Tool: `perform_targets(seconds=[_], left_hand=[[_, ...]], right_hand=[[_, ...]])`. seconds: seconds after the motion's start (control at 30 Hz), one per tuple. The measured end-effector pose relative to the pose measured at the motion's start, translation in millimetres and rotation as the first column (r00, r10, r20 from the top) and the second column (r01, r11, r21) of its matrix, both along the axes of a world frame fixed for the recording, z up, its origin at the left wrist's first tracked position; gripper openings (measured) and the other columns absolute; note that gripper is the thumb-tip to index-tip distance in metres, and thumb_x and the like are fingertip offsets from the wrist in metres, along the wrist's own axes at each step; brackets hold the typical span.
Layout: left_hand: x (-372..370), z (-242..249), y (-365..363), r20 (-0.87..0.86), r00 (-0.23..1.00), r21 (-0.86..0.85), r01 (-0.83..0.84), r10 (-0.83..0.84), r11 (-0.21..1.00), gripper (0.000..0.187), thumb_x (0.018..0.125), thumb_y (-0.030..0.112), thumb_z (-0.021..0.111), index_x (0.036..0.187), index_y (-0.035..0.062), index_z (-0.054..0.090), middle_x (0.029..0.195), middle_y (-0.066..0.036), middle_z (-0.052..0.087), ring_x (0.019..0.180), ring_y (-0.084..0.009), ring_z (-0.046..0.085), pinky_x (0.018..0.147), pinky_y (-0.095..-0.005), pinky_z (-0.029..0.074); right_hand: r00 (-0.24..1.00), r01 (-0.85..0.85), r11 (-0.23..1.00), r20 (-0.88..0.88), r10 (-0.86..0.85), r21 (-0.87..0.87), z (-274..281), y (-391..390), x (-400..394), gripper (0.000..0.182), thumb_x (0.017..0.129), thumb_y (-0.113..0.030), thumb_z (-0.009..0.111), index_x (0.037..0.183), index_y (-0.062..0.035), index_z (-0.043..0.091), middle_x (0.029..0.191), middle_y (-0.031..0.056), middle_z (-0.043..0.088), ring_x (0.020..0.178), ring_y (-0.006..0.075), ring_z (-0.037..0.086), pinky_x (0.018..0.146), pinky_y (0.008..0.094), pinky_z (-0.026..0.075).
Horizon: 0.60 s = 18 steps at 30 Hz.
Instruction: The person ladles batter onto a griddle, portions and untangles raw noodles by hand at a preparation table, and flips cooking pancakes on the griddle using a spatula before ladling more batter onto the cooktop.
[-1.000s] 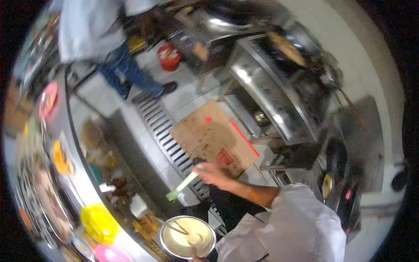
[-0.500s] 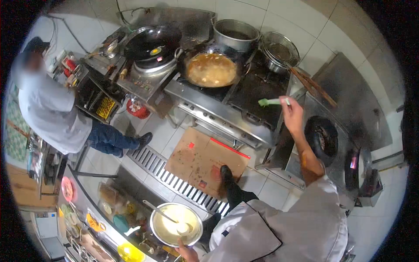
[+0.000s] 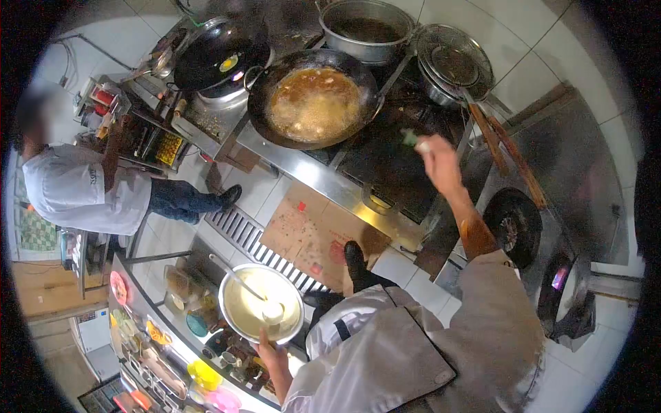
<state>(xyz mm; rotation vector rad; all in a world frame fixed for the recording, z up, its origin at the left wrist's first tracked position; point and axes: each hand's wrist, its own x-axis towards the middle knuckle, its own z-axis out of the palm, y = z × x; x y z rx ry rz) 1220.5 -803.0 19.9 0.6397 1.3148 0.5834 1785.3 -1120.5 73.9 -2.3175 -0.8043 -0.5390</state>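
Note:
My left hand (image 3: 273, 359) grips the near rim of a metal bowl (image 3: 227, 303) of pale batter, with a ladle (image 3: 237, 277) resting in it. Over the dark griddle, my right hand (image 3: 439, 164) pinches a small green piece (image 3: 409, 137), blurred by motion. To the left of that hand, a large wok (image 3: 258, 113) of bubbling brown oil (image 3: 313, 103) sits on the stove.
Another wok (image 3: 196, 65) stands back left, a big pot (image 3: 365, 31) and strainers (image 3: 454, 58) behind. Wooden sticks (image 3: 506, 151) lean at right near dark pans (image 3: 513, 227). A co-worker (image 3: 82, 186) stands at the left. Cardboard (image 3: 323, 234) covers the floor.
My right hand has moved slightly left with the green piece, toward the wok. The camera view has shifted closer to the stove. The bowl stays in my left hand.

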Motion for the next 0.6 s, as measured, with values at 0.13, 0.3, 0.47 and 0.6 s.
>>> perform_targets(seconds=[0.13, 0.3, 0.47, 0.6], left_hand=[[18, 0, 2, -0.031, 0.998, 0.037, 0.047, -0.046, 0.998, 0.054, 0.095, 0.015, 0.071, 0.142, 0.0099, 0.046, 0.127, -0.012, 0.062, 0.111, -0.0263, 0.064, 0.083, -0.0453, 0.057], [61, 27, -8, -0.085, 0.989, 0.006, 0.122, -0.121, 0.992, 0.048, 0.101, 0.022, 0.065, 0.141, 0.0016, 0.048, 0.138, -0.018, 0.06, 0.102, -0.0251, 0.067, 0.084, -0.0394, 0.057], [77, 29, -9, -0.099, 0.991, 0.041, 0.098, -0.094, 0.994, 0.043, 0.096, 0.022, 0.072, 0.132, 0.0041, 0.056, 0.117, -0.008, 0.065, 0.104, -0.0186, 0.062, 0.084, -0.0352, 0.053], [82, 26, -8, -0.023, 0.991, 0.142, 0.136, -0.134, 0.98, 0.041, 0.096, 0.026, 0.073, 0.128, 0.0048, 0.059, 0.115, -0.005, 0.068, 0.092, -0.0153, 0.066, 0.072, -0.0292, 0.053]], right_hand=[[0.921, -0.318, 0.946, -0.259, 0.291, -0.066, 41, 0, -38, 0.016, 0.095, -0.012, 0.066, 0.107, -0.003, 0.072, 0.1, 0.0149, 0.071, 0.085, 0.0313, 0.068, 0.078, 0.0424, 0.054], [0.804, 0.3, 0.954, -0.535, -0.261, -0.014, 18, -32, 10, 0.018, 0.101, -0.016, 0.063, 0.106, -0.0015, 0.073, 0.093, 0.0101, 0.074, 0.077, 0.0203, 0.066, 0.073, 0.038, 0.052], [0.992, 0.12, 0.979, -0.047, -0.113, 0.164, 12, 4, -4, 0.02, 0.102, -0.014, 0.06, 0.112, -0.0012, 0.071, 0.1, 0.0139, 0.073, 0.081, 0.0262, 0.069, 0.075, 0.0391, 0.053], [0.98, -0.08, 0.997, -0.181, 0.08, 0.011, 20, 22, -57, 0.019, 0.102, -0.016, 0.063, 0.111, -0.0012, 0.071, 0.1, 0.0145, 0.072, 0.079, 0.0245, 0.068, 0.07, 0.0367, 0.053]])
